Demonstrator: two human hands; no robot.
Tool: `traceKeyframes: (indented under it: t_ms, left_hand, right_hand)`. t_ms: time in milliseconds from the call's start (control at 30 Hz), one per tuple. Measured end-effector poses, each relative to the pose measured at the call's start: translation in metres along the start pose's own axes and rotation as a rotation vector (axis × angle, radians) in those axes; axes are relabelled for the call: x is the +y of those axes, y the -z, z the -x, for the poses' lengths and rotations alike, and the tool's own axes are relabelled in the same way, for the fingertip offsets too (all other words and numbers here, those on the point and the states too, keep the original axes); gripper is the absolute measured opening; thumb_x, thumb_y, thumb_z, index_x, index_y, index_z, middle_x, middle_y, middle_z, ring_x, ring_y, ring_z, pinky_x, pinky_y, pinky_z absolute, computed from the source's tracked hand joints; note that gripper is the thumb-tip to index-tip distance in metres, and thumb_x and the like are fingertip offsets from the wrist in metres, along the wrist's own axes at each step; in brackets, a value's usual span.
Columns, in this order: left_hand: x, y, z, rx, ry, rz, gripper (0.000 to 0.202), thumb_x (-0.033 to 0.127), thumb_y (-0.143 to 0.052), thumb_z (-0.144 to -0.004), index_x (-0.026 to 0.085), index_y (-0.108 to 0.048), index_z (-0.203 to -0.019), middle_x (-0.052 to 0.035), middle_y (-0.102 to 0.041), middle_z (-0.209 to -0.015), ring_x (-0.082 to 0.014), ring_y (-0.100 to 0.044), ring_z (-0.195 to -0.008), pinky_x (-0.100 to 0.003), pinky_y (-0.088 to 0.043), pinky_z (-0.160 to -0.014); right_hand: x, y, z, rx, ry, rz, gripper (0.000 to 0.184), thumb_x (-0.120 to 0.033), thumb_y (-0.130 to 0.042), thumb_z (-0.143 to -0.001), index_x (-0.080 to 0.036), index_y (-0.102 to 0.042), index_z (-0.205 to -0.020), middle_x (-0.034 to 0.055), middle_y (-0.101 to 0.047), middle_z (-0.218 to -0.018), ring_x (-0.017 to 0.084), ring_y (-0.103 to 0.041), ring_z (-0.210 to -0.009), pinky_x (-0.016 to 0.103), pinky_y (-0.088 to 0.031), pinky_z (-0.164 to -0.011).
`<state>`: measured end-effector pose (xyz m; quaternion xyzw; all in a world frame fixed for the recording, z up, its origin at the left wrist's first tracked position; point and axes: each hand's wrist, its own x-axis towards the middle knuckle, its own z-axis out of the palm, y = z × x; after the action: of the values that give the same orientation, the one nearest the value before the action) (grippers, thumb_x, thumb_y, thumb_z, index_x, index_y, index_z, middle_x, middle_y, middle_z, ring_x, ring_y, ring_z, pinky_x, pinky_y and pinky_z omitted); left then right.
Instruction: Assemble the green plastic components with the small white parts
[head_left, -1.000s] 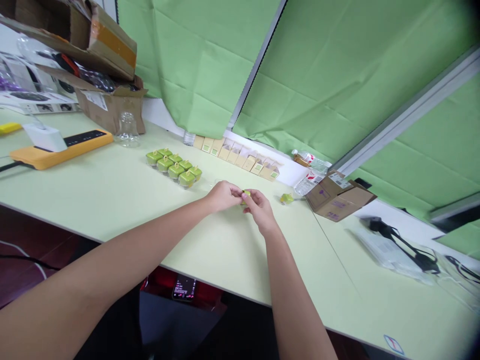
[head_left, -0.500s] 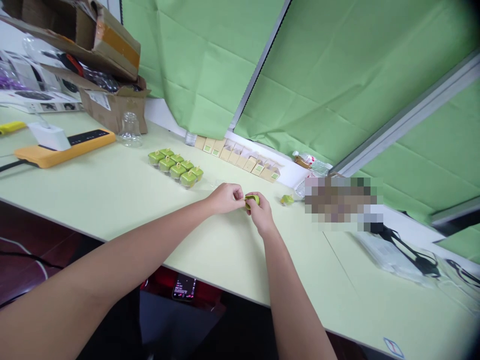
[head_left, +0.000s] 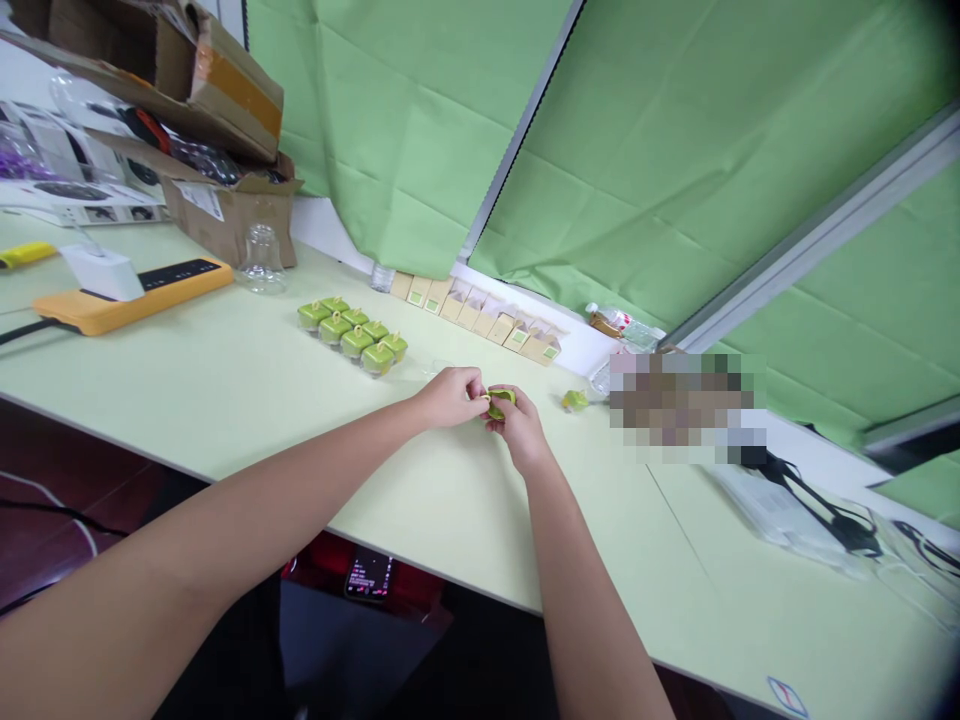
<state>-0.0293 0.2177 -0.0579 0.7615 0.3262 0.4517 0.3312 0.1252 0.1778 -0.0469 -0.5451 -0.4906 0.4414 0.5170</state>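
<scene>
Over the middle of the table, my right hand [head_left: 523, 432] grips a small green lid [head_left: 501, 405], its hollow side partly showing. My left hand [head_left: 452, 397] is closed in a pinch at the lid's left edge, where a small pale-yellow piece [head_left: 487, 396] shows at the fingertips. The rest of that piece is hidden. Just beyond my left hand lies a clear plastic piece [head_left: 442, 368], hard to make out. Several small clear containers with green lids and yellow tabs [head_left: 356, 340] stand in rows to the left. Another green-lidded piece [head_left: 574, 400] lies to the right.
Small cardboard boxes [head_left: 487, 322] line the back edge. A yellow power strip [head_left: 161, 290], a clear jar [head_left: 262, 262] and open cartons [head_left: 225, 215] occupy the left. Plastic bottles [head_left: 622, 325], a blurred-out patch and black straps [head_left: 825, 505] are at the right.
The green lid has tilted and shifted slightly left in my right hand. My left hand keeps its pinch in nearly the same place.
</scene>
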Motion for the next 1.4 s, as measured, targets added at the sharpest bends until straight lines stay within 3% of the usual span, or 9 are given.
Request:
traceKeyframes:
  t_ms: [300, 433, 600, 700, 900, 1133, 1400]
  left_hand:
    - [-0.002, -0.001, 0.000, -0.035, 0.014, 0.009, 0.012, 0.025, -0.063, -0.071, 0.019, -0.053, -0.071, 0.0019, -0.061, -0.069, -0.0121, -0.055, -0.061, -0.024, -0.043, -0.057]
    - [-0.002, -0.002, 0.001, -0.053, -0.005, 0.052, 0.013, 0.028, -0.064, -0.074, 0.019, -0.054, -0.073, 0.0002, -0.065, -0.075, -0.0124, -0.057, -0.065, -0.025, -0.044, -0.060]
    - [-0.005, -0.004, 0.000, -0.031, -0.015, 0.124, 0.014, 0.025, -0.064, -0.074, 0.018, -0.052, -0.071, -0.0043, -0.071, -0.093, -0.0156, -0.064, -0.084, -0.027, -0.049, -0.071]
    - [-0.007, -0.005, -0.001, -0.019, -0.008, 0.150, 0.013, 0.023, -0.063, -0.072, 0.018, -0.051, -0.070, -0.0048, -0.071, -0.093, -0.0159, -0.065, -0.085, -0.028, -0.050, -0.073]
    - [-0.010, -0.004, -0.003, 0.003, -0.001, 0.096, 0.016, 0.029, -0.066, -0.075, 0.018, -0.055, -0.076, -0.0028, -0.069, -0.085, -0.0135, -0.062, -0.074, -0.026, -0.049, -0.066]
    - [-0.017, 0.003, -0.004, -0.057, -0.015, -0.023, 0.018, 0.033, -0.069, -0.074, 0.018, -0.062, -0.079, -0.0018, -0.067, -0.078, -0.0141, -0.061, -0.071, -0.025, -0.047, -0.063]
    - [-0.013, 0.006, -0.002, -0.059, -0.033, -0.200, 0.012, 0.030, -0.066, -0.074, 0.017, -0.067, -0.073, -0.0024, -0.068, -0.076, -0.0153, -0.060, -0.068, -0.026, -0.046, -0.063]
  right_hand:
    - [-0.004, 0.002, 0.005, -0.032, -0.055, -0.122, 0.037, -0.034, -0.076, -0.063, -0.021, -0.062, -0.095, -0.0004, -0.067, -0.079, 0.014, -0.061, -0.067, 0.026, -0.048, -0.057]
    - [-0.003, 0.002, 0.003, 0.043, -0.044, -0.117, 0.039, -0.032, -0.078, -0.061, -0.021, -0.062, -0.094, -0.0013, -0.065, -0.077, 0.012, -0.060, -0.065, 0.025, -0.049, -0.058]
    - [-0.001, 0.002, 0.000, 0.192, 0.009, -0.069, 0.039, -0.030, -0.079, -0.060, -0.020, -0.061, -0.093, -0.0024, -0.063, -0.074, 0.012, -0.060, -0.063, 0.024, -0.049, -0.056]
    - [-0.003, 0.003, 0.000, 0.188, -0.008, -0.065, 0.035, -0.032, -0.077, -0.063, -0.021, -0.059, -0.091, -0.0017, -0.063, -0.076, 0.012, -0.060, -0.059, 0.024, -0.048, -0.051]
    - [0.001, 0.005, 0.002, 0.115, -0.024, 0.289, 0.026, -0.045, -0.065, -0.077, -0.022, -0.055, -0.083, 0.0004, -0.066, -0.073, 0.013, -0.055, -0.042, 0.023, -0.033, -0.035]
    - [0.002, 0.009, 0.006, 0.078, 0.096, 0.706, 0.028, -0.048, -0.057, -0.083, -0.023, -0.070, -0.078, 0.0001, -0.070, -0.075, 0.012, -0.055, -0.040, 0.027, -0.045, -0.049]
    - [0.006, 0.011, 0.006, 0.005, 0.254, 0.893, 0.031, -0.043, -0.049, -0.089, -0.026, -0.074, -0.080, -0.0006, -0.071, -0.071, 0.015, -0.062, -0.059, 0.026, -0.044, -0.062]
